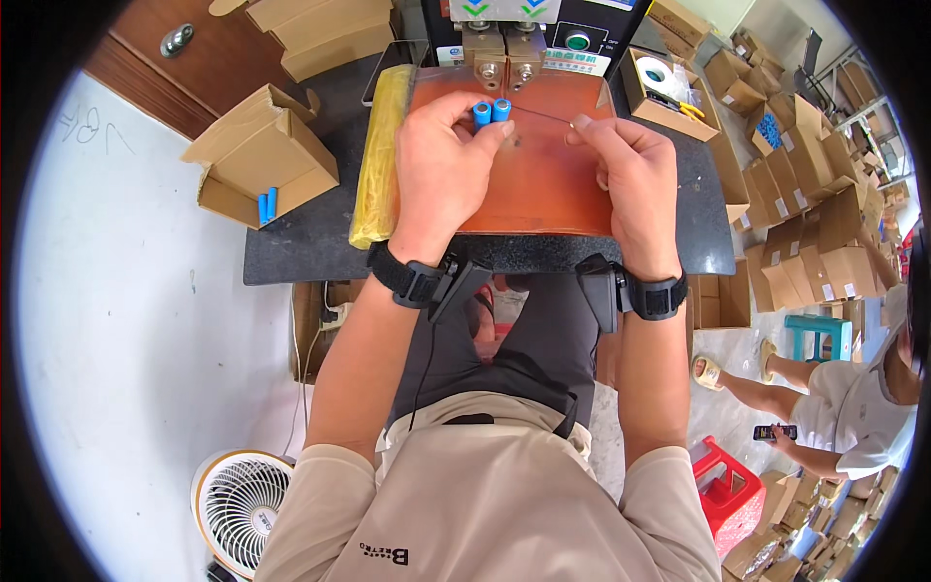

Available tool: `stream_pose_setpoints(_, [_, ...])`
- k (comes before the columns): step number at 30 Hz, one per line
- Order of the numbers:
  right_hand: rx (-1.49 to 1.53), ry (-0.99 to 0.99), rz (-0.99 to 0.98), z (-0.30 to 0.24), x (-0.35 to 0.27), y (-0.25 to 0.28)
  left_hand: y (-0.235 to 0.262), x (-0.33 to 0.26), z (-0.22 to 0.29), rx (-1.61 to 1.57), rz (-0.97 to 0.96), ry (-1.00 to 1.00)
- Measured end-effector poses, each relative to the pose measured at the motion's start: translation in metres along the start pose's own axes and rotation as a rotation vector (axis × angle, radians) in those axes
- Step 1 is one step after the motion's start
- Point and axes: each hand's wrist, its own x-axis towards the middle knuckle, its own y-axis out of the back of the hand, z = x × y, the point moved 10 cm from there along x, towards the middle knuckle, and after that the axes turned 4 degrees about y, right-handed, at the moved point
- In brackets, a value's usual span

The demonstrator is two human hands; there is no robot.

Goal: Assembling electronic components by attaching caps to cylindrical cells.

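Note:
Two blue cylindrical battery cells stand side by side, ends up, between the thumb and fingers of my left hand. My right hand is closed in a pinch on one end of a thin metal strip. The strip runs left from those fingertips toward the tops of the cells; whether it touches them is too small to tell. Just beyond the cells are the two metal electrode blocks of a black spot-welding machine. Below both hands lies an orange-red mat on the dark table.
Left of the mat lies a yellow plastic-wrapped roll. An open cardboard box holds two blue cells. At right, a shallow box holds tape and yellow-handled pliers. A fan, red stool and seated person are nearby.

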Motion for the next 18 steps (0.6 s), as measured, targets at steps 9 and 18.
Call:
stream_pose_setpoints(9, [-0.013, 0.031, 0.01, -0.0035, 0.0001, 0.0044, -0.0033, -0.0001, 0.0084, 0.02, 0.005, -0.059])
stream_pose_setpoints(18, [-0.138, 0.069, -0.178, -0.0073, -0.0074, 0.0011, -0.001, -0.0003, 0.0018, 0.118, -0.015, -0.016])
